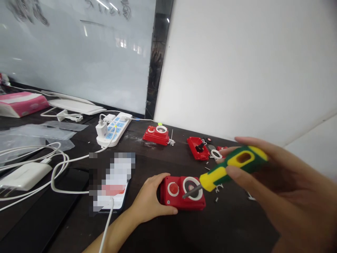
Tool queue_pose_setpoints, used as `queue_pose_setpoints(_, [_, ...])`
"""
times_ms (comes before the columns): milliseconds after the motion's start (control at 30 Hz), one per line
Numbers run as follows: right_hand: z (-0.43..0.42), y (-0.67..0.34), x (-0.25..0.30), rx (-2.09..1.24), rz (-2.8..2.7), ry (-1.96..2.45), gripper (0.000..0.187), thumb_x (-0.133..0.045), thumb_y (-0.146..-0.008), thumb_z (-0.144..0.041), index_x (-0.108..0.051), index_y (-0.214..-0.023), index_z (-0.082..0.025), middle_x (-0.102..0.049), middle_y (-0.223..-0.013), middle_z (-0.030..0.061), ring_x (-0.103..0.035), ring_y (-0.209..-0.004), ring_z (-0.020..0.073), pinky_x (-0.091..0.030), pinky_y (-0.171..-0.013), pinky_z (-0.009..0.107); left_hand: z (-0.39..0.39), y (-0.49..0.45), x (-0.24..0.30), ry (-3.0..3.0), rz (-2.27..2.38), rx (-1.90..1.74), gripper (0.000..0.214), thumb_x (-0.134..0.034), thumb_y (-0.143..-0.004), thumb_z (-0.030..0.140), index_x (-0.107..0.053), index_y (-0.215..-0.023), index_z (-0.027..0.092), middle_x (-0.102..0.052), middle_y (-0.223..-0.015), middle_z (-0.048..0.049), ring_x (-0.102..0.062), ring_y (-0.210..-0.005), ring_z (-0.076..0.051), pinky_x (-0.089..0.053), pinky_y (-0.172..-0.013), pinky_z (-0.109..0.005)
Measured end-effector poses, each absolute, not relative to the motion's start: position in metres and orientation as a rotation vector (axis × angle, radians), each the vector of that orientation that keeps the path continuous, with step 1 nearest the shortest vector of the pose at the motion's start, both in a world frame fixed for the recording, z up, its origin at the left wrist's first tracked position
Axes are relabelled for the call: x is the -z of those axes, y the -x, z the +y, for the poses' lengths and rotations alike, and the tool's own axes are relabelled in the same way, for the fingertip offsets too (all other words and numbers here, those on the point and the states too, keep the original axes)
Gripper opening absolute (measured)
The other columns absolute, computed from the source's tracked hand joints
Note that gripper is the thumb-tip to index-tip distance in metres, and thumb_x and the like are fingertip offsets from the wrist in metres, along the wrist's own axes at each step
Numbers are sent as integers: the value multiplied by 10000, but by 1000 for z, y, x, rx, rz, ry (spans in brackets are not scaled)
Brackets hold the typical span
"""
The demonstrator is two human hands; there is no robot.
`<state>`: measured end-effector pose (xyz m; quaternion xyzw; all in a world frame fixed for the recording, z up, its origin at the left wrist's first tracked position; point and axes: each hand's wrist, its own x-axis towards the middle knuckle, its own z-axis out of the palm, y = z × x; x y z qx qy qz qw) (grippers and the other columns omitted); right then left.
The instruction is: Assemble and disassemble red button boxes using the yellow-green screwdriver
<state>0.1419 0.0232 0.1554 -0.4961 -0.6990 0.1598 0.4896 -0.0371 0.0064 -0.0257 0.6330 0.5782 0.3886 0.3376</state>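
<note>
My left hand (151,198) is closed around the left end of a red box with a button (172,202), which rests on the dark table. On its top are a round red button (173,189) and a white ring (201,191) around a dark disc. My right hand (286,196) grips a yellow and green screwdriver (231,168) by its handle. The shaft points left and down over the box's top; whether the tip touches it I cannot tell.
A second red box (156,135) stands farther back. An opened red housing (195,149) and small loose parts lie right of it. To the left are a power strip (116,131), a phone (116,186) with a blurred screen, a white charger (26,175) and looping cables.
</note>
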Motion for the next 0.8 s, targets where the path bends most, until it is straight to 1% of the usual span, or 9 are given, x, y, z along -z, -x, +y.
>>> queue_pose_setpoints(100, [19, -126, -141, -489, -1773, 1180, 362, -684, -654, -343, -626, -1012, -325, -695, -837, -25, -679, -689, 170, -588, -569, 222, 8, 38, 28, -1683, 1497, -1023, 945, -823, -410, 419, -434, -1251, 235, -485, -1287, -79, -422, -1163, -311, -315, -1001, -453])
queue_pose_setpoints(267, [24, -116, -119, -590, -1857, 1147, 357, -656, -696, -320, -600, -1046, -281, -694, -884, 4, -683, -757, 196, -588, -651, 279, 8, 37, 29, -1679, 1510, -1047, 897, -810, -442, 386, -445, -1248, 234, -532, -1237, -72, -457, -1123, -312, -352, -968, -449])
queue_pose_setpoints(433, [27, -115, -116, -575, -1960, 1182, 340, -649, -690, -333, -601, -1019, -263, -695, -870, 20, -678, -654, 194, -585, -564, 288, 7, 37, 26, -1696, 1506, -1057, 878, -805, -442, 407, -451, -1229, 245, -542, -1214, -67, -480, -1086, -309, -363, -947, -455])
queue_pose_setpoints(500, [28, -114, -115, -579, -1997, 1184, 341, -645, -690, -337, -595, -1019, -261, -692, -890, 26, -677, -655, 196, -582, -539, 282, 8, 37, 24, -1702, 1509, -1054, 876, -805, -449, 401, -445, -1232, 238, -539, -1217, -67, -477, -1087, -304, -361, -947, -450])
queue_pose_setpoints(633, [27, -112, -113, -560, -2057, 1170, 351, -636, -702, -339, -580, -1040, -265, -687, -895, 24, -679, -672, 192, -579, -562, 281, 7, 37, 23, -1713, 1503, -1049, 865, -804, -460, 392, -445, -1228, 218, -543, -1213, -64, -477, -1086, -294, -362, -947, -436])
queue_pose_setpoints(800, [26, -113, -114, -510, -2032, 1203, 306, -625, -710, -346, -582, -1002, -266, -685, -853, 12, -675, -654, 189, -571, -574, 290, 8, 37, 22, -1710, 1509, -1032, 861, -803, -464, 387, -449, -1226, 203, -543, -1210, -78, -479, -1081, -294, -362, -947, -439])
